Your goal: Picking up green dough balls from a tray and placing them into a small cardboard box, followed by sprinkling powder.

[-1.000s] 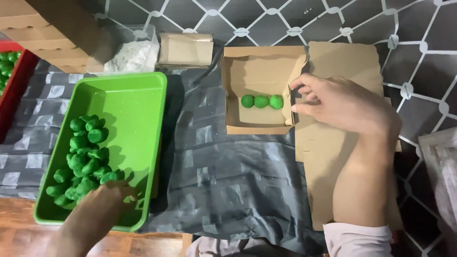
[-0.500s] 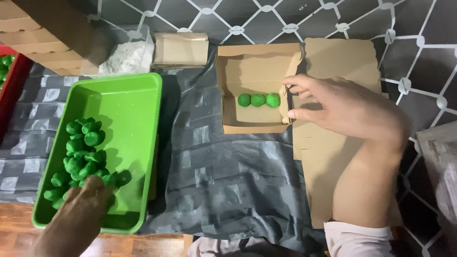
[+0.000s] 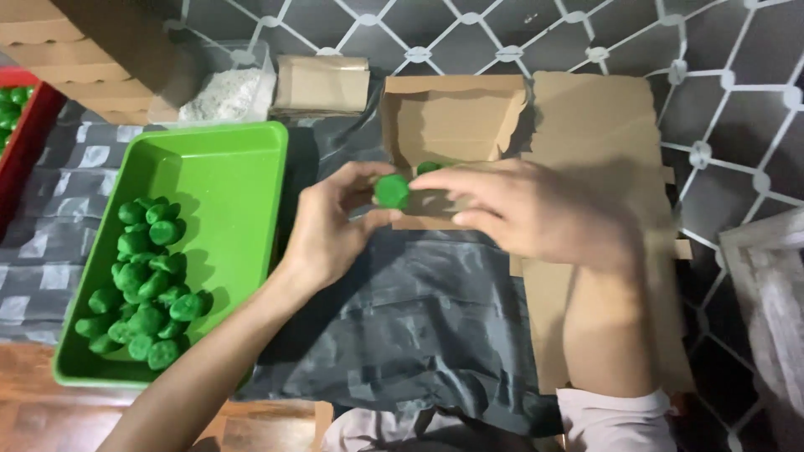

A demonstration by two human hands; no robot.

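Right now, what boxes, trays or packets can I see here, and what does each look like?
Open cardboard box: centre back, brown, shallow, behind both hands.
Flat cardboard sheet: right of it, brown.
Small folded carton: back, brown.
Clear tub: back left, holding white powder.
Green tray: left, rectangular, holding green balls.
Red tray: far left edge.
No screens or signs.

The green ball (image 3: 391, 191) between the two hands looks matt and slightly rough, like the heap of balls (image 3: 142, 280) at 8 o'clock in the smooth, faintly glossy green plastic tray (image 3: 226, 167). The open box (image 3: 452, 117) at 12 o'clock and the sheet (image 3: 603, 134) beside it are matt brown cardboard with rough torn edges. Under them lies a dark, creased cloth (image 3: 419, 318) with a dull sheen.
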